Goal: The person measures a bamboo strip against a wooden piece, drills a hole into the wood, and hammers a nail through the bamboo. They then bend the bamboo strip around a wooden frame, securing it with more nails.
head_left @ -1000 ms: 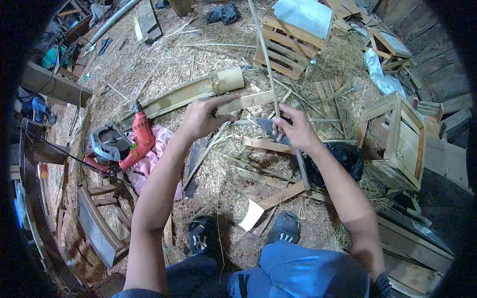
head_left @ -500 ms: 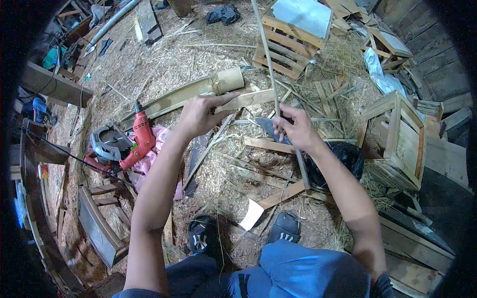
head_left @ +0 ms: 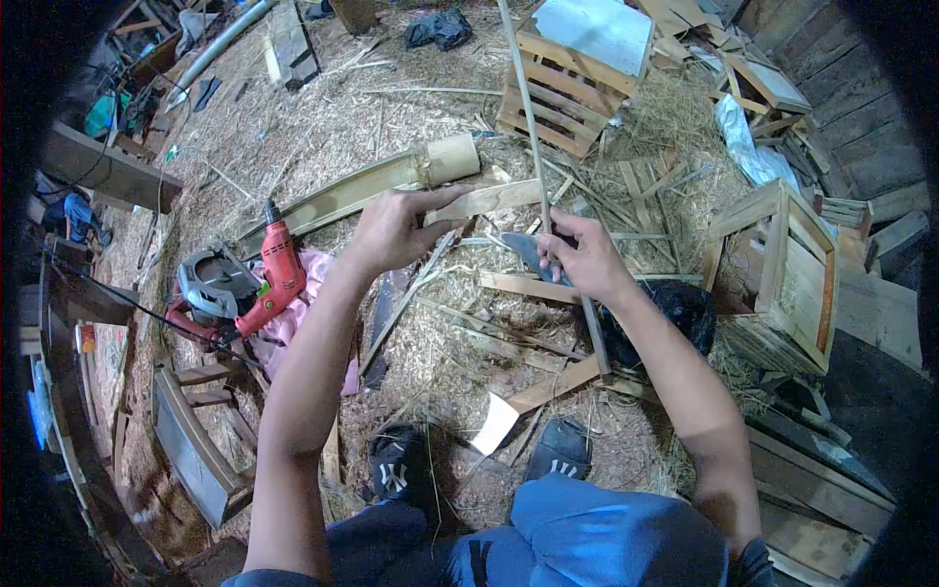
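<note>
My left hand grips a short flat wooden piece between thumb and fingers. The piece's far end meets a long thin wooden strip, which rises toward the top of the view. My right hand is closed round the strip, just below where the two pieces meet. Under my right hand lies a grey blade-like piece, partly hidden. A wooden bar slants down below that hand; whether it joins the strip is hidden by my fingers.
At left a red drill and a circular saw lie on pink cloth. Beyond my hands is a split bamboo length. Wooden crates stand at the upper right, and a box frame at right. Scraps litter the ground.
My left hand and the flat piece have shifted very slightly. Otherwise the grip of both hands looks the same.
</note>
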A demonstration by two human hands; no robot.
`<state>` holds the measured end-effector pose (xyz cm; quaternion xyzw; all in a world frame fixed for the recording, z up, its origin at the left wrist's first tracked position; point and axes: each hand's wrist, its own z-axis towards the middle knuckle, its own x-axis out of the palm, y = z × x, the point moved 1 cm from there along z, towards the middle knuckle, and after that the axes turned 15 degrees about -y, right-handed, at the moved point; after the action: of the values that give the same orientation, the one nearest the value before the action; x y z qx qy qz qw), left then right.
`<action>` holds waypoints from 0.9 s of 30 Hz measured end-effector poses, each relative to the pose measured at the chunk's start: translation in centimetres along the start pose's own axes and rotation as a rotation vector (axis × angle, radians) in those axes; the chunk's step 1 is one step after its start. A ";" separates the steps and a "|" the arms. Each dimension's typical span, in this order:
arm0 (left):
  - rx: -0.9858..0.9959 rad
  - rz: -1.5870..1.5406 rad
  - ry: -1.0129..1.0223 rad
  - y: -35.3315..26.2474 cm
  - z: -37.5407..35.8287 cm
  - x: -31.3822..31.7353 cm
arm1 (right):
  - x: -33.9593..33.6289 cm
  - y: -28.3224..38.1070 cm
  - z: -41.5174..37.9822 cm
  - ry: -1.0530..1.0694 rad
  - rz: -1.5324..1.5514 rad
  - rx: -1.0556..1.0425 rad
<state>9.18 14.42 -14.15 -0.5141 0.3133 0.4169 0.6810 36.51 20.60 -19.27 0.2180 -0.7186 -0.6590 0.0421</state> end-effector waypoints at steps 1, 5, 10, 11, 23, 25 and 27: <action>0.000 -0.001 0.000 -0.1 0.0 0.0 | 0.0 0.3 -0.1 0.002 -0.015 -0.024; -0.035 -0.039 0.010 0.1 0.0 0.3 | 0.0 0.5 -0.3 -0.006 -0.034 -0.029; -0.038 -0.022 0.035 -0.4 0.2 0.2 | -0.1 0.6 -0.3 0.019 -0.054 -0.022; -0.052 0.002 0.043 -0.6 0.2 0.2 | 0.0 0.6 -0.3 0.013 -0.047 -0.012; 0.075 0.010 -0.127 1.0 2.8 -4.1 | -0.6 2.7 0.4 -0.073 0.163 -0.058; -0.001 -0.122 -0.129 1.3 3.7 -6.6 | -1.1 4.9 0.4 -0.077 0.174 -0.068; 0.020 -0.064 -0.196 1.4 4.4 -9.3 | -1.6 6.6 0.8 -0.102 0.165 -0.154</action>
<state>3.64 16.51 -5.62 -0.4738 0.2328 0.4402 0.7263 35.92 22.17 -12.61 0.1206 -0.6824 -0.7169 0.0762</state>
